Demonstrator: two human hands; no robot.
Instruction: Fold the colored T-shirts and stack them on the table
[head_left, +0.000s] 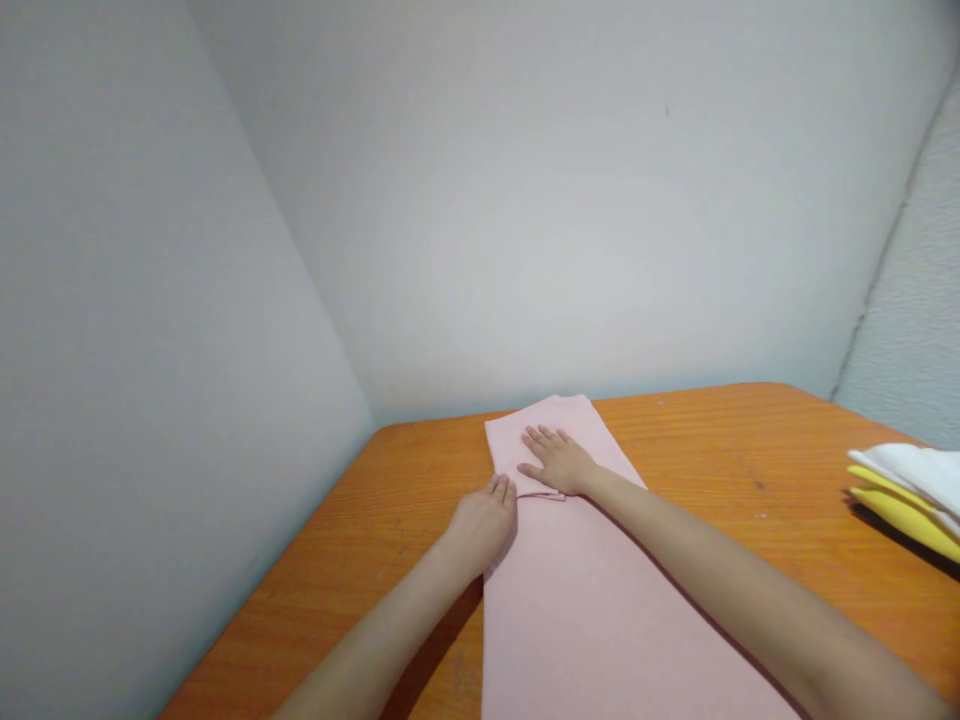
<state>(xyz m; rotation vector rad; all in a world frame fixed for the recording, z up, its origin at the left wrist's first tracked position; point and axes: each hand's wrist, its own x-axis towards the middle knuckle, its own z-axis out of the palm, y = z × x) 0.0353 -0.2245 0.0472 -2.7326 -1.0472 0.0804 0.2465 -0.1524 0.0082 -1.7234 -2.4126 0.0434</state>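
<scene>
1. A pink cloth napkin point(600, 630) lies flat in the middle of the orange wood-grain tabletop point(720, 430), running from near the far edge toward the person and past the bottom of the view.
2. At least one fold is done: a folded flap point(525, 440) of the pink cloth lies doubled over at the far end, its loose edge crossing the cloth just beneath the hands. The near length lies smooth and single, with no crease that I can make out.
3. The right hand point(559, 460) is open and pressed flat on the flap, fingers spread toward the far end, gripping nothing.
4. The left hand point(480, 525) is open too, fingers loosely together, its fingertips point(501, 488) touching the cloth at the flap's loose edge. From here I cannot tell whether they pinch that edge, though no grip shows.
5. Off to the right, near the table's edge, a white cloth point(907, 475) sits on a yellow cloth point(900, 515), both folded. A pale grey wall point(562, 200) rises behind the table.
</scene>
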